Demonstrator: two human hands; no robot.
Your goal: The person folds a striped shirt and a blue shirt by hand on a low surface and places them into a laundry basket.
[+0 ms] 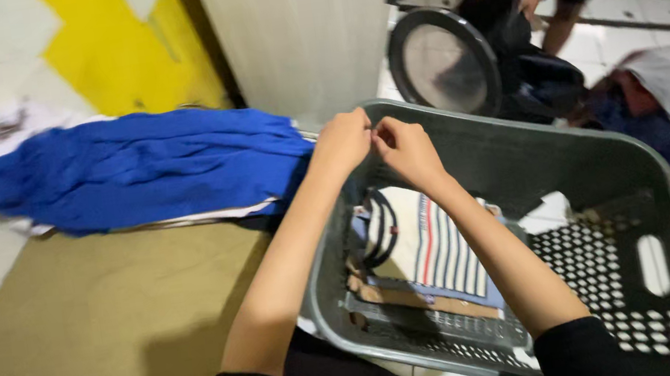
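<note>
step: both hands meeting at far rim of grey perforated plastic laundry basket [610,178] | left hand [343,139], right hand [406,151] pinching together, held item too small to identify | striped folded cloth [446,255] lying inside basket | next: keeping fine fingertip control

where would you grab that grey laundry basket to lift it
Probably by the slot handle cut into the laundry basket's near perforated end wall, fingers hooked in from outside. The far rim, where both hands meet, offers another grip.
</note>
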